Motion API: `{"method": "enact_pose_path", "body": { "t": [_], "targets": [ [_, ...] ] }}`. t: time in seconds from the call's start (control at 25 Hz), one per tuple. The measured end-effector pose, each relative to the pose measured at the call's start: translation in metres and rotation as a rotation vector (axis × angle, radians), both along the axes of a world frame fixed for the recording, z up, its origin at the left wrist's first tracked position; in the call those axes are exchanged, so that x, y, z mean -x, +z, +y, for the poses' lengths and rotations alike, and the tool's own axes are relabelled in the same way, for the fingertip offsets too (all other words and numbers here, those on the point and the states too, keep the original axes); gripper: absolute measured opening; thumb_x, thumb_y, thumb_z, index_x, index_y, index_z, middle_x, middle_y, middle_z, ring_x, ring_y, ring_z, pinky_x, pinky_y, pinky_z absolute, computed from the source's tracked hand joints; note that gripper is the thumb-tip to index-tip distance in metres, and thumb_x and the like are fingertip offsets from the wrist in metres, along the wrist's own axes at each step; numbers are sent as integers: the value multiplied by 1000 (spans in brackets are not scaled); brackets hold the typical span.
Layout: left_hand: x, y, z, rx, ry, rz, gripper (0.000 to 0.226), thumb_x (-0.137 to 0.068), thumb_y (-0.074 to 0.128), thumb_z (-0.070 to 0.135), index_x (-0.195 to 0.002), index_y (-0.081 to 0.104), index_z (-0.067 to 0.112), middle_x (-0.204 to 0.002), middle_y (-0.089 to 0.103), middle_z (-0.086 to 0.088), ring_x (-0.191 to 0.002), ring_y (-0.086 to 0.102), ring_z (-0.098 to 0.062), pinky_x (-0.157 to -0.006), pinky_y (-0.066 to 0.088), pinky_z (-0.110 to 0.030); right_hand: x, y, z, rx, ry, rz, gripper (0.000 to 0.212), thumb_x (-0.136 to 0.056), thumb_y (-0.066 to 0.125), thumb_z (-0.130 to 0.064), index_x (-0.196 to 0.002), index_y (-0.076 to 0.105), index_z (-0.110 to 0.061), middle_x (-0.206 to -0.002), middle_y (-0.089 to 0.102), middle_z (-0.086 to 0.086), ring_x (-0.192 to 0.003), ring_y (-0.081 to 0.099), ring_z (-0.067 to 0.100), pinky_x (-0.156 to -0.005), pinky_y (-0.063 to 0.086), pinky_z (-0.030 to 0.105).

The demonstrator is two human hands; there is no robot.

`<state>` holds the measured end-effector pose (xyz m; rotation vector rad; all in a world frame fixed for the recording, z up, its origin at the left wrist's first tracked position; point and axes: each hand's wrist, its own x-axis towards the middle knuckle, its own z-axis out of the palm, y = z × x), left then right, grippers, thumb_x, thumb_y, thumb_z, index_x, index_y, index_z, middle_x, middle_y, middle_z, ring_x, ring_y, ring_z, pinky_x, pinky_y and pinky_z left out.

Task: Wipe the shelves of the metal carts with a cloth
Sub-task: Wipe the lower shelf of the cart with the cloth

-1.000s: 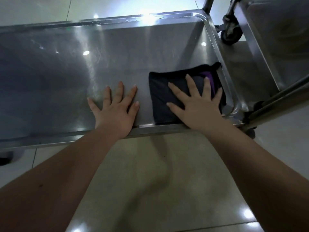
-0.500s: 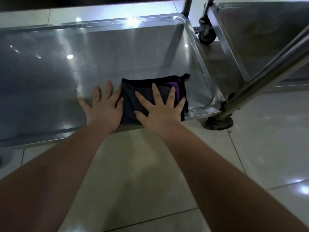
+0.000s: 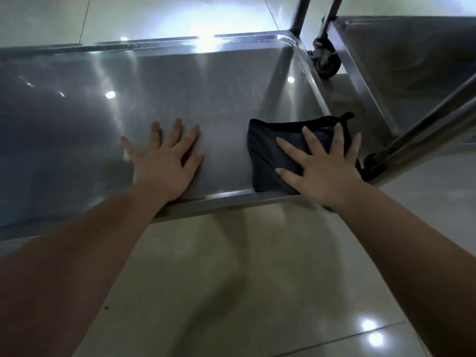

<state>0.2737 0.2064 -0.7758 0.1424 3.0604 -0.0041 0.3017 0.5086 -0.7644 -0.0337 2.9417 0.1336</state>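
Note:
The low steel shelf (image 3: 128,99) of a metal cart fills the upper half of the view. A folded dark cloth (image 3: 268,150) with a purple patch lies at the shelf's near right corner. My right hand (image 3: 322,166) presses flat on the cloth with fingers spread and straight. My left hand (image 3: 164,161) rests flat on the bare shelf, a hand's width left of the cloth, with its wrist over the front rim. Part of the cloth is hidden under my right hand.
A second steel cart (image 3: 401,55) stands to the right, its caster wheel (image 3: 327,63) close to the first cart's far right corner. A slanted steel post (image 3: 422,132) crosses at the right. Glossy tiled floor (image 3: 244,279) lies below the shelf's front rim.
My right hand has slid the cloth back to the right, away from my left hand, into the shelf's near right corner. My left hand stays flat on the shelf.

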Motion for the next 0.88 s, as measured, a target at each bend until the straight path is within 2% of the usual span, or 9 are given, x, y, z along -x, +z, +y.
{"method": "enact_pose_path", "body": {
  "t": [0.08, 0.16, 0.32, 0.44, 0.56, 0.72, 0.88],
  "targets": [
    [1, -7, 0, 9, 10, -17, 59, -90, 4, 69, -147, -8, 57, -163, -10, 12, -150, -10, -28, -105, -5, -75, 5, 0, 1, -5, 44, 38, 70, -71, -2, -88, -135, -19, -68, -161, -18, -9, -140, -27, 45, -103, -24, 66],
    [0, -8, 0, -13, 6, -20, 60, -87, 1, 71, -144, -11, 60, -163, -11, 13, -150, -10, -28, -107, -5, -73, 16, -4, -12, 76, 39, 42, 68, -71, -1, -88, -134, -19, -69, -161, -19, -11, -142, -22, 46, -105, -19, 69],
    [0, -12, -4, -21, -18, -9, 59, -85, -6, 76, -141, -16, 63, -163, -11, 15, -150, -9, -27, -109, -5, -72, 104, -10, -39, 99, 55, 110, 69, -74, 5, -88, -139, -7, -68, -164, -5, -8, -144, -11, 48, -107, -9, 72],
    [-2, -12, -6, -37, -33, 5, 60, -82, -5, 77, -140, -16, 65, -163, -9, 17, -150, -8, -26, -109, -7, -69, 185, -7, -41, 155, 42, 41, 69, -75, 13, -90, -139, -1, -68, -164, -5, -9, -145, -11, 46, -108, -9, 71],
    [2, -7, -5, -49, -16, -26, 60, -84, -2, 79, -141, -14, 65, -162, -11, 17, -150, -11, -25, -110, -9, -68, 219, 1, -31, 157, 50, -30, 71, -74, 12, -91, -140, -1, -68, -164, -5, -8, -146, -10, 44, -111, -8, 68],
    [5, -3, -4, -52, 2, -22, 61, -84, 1, 76, -142, -12, 64, -163, -10, 16, -150, -10, -24, -111, -7, -67, 194, -1, -25, 167, 27, -30, 68, -79, 15, -87, -141, 1, -66, -164, -4, -9, -146, -7, 44, -114, -7, 64],
    [5, -5, 0, -44, 15, -31, 61, -82, 0, 77, -140, -15, 66, -162, -11, 17, -150, -10, -23, -112, -6, -67, 112, -2, -9, 184, -4, -3, 67, -78, 12, -87, -139, -4, -67, -163, -6, -11, -145, -7, 45, -112, -8, 63]
  ]
}}
